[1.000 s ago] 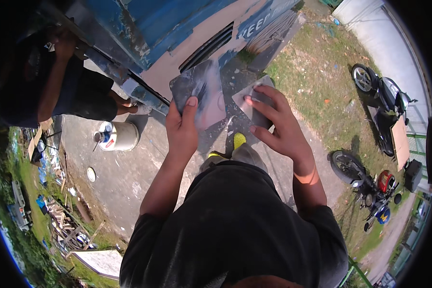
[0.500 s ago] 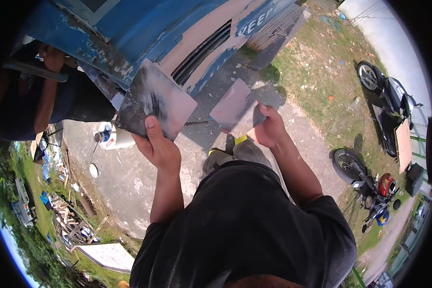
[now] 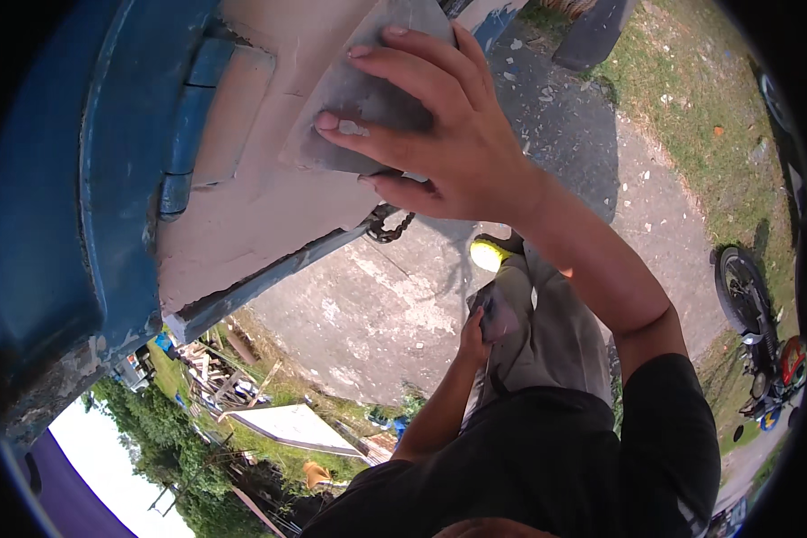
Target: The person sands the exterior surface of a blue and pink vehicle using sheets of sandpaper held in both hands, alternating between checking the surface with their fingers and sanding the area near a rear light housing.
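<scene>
Two thin plates are in our hands, one up at the work and one kept low. Our right hand (image 3: 475,148) has the grey plate (image 3: 381,100) laid against the pinkish coat (image 3: 242,242) on the blue panel (image 3: 36,179); its fingers are clamped on it, fanned apart over the face with the thumb by the lower edge — a spread that probably keeps the pressure even. How the far edge meets the coat we cannot tell, since the hand covers much of it. Our left hand (image 3: 473,339) grips the second plate (image 3: 500,321) down beside the trousers (image 3: 569,327), the thumb side showing and the other fingers mostly hidden; held there, it seems parked clear of the panel yet handy.

Close to the coat, blue hinge-like fittings (image 3: 181,130) stand proud and could catch a plate edge straying that way. A dark chain (image 3: 390,226) hangs just under the panel's bottom edge, near our right thumb. Below lies concrete (image 3: 359,309) with a yellow shoe (image 3: 488,255) on it. Well apart are a motorcycle (image 3: 746,296), a heap of wood (image 3: 220,372) and a white board (image 3: 287,425) — none in our way.
</scene>
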